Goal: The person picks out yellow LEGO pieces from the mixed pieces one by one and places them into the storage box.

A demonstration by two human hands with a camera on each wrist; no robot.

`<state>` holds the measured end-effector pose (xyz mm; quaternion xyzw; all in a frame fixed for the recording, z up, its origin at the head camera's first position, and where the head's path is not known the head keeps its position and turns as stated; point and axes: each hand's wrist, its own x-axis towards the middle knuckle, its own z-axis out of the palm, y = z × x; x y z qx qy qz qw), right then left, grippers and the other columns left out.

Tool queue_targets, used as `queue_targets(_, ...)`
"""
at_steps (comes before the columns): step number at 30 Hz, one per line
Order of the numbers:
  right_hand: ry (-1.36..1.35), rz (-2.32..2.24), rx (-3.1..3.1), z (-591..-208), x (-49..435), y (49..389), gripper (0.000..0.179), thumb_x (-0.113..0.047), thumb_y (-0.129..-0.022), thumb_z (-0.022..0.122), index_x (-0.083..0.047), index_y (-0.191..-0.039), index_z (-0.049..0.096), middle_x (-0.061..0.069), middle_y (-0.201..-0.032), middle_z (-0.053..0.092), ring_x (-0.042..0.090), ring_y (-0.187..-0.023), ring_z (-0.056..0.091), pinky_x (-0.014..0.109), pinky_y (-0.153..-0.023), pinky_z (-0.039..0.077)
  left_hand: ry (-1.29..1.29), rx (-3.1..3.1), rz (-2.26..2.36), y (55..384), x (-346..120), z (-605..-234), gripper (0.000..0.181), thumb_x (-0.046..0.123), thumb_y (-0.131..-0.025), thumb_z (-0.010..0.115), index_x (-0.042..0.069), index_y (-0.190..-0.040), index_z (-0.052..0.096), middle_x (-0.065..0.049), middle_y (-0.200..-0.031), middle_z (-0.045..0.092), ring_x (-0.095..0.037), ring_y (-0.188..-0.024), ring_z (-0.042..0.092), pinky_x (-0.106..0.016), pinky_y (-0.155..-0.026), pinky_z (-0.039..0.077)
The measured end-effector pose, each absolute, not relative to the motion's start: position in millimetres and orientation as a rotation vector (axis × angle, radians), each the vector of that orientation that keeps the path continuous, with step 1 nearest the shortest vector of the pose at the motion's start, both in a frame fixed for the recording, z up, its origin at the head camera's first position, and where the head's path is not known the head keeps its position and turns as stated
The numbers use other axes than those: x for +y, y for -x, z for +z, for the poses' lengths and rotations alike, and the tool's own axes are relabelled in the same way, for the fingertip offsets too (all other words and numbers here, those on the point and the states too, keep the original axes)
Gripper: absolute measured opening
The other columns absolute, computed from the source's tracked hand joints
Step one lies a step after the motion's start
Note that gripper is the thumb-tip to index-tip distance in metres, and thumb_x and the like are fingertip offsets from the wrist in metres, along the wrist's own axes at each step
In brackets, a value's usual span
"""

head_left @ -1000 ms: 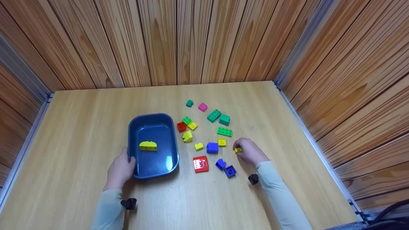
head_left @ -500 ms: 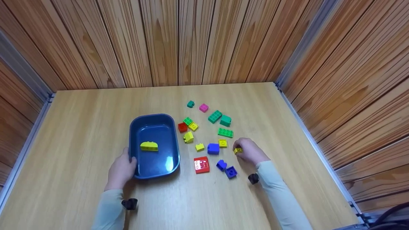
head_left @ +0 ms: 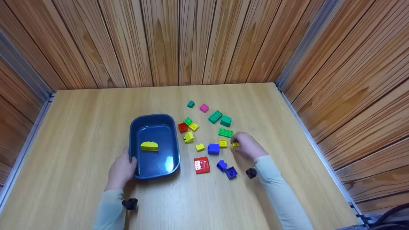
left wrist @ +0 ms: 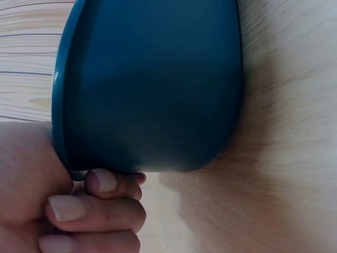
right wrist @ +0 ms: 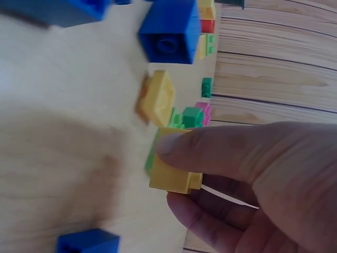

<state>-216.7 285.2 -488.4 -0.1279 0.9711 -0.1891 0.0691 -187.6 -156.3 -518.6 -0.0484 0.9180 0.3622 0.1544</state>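
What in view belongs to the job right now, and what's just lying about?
Apparently in the job:
tray, gripped by the left hand
yellow brick, pinched by the right hand
arched yellow brick, lying in the tray

Lying about for now, though these may belong too:
red bricks
blue bricks
green bricks
pink brick
other yellow bricks

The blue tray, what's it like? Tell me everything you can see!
The blue tray is a dark, shiny rectangle with rounded corners, raised walls and a rim; it looks like plastic. It sits open side up on the table. The left hand grips its left side, and one yellow block lies inside.
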Motion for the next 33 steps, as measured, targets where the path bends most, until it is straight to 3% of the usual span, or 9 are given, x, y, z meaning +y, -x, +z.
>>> queue_targets(13,0.406,-0.499,2.900,-459,235,237,0.021,-0.001,-0.083,0.072,-0.008,-0.103,0.070,0.003,-0.096,0.064,0.020,-0.089,0.059,0.034,-0.081,0.052,0.151,2.631,1.061,187,-157,-518,0.058,0.023,-0.103,0.036,-0.004,-0.149,0.014,-0.033,-0.138,0.040,-0.037,-0.105,0.054,-0.053,-0.092,0.044)
queue_targets(23,0.578,-0.455,2.887,-438,184,244,0.024,-0.003,-0.085,0.070,-0.009,-0.108,0.069,0.003,-0.101,0.066,0.017,-0.092,0.061,0.029,-0.082,0.051,0.178,2.618,1.065,186,-153,-519,0.058,0.024,-0.103,0.036,-0.003,-0.150,0.013,-0.032,-0.141,0.037,-0.037,-0.109,0.053,-0.054,-0.095,0.042)
queue_targets(33,0.776,-0.387,2.817,-422,118,248,0.026,-0.002,-0.084,0.071,-0.009,-0.108,0.071,0.006,-0.102,0.068,0.017,-0.089,0.062,0.029,-0.081,0.052,0.181,2.667,1.053,187,-154,-520,0.058,0.022,-0.102,0.038,-0.004,-0.149,0.015,-0.032,-0.131,0.048,-0.034,-0.099,0.057,-0.049,-0.087,0.048)
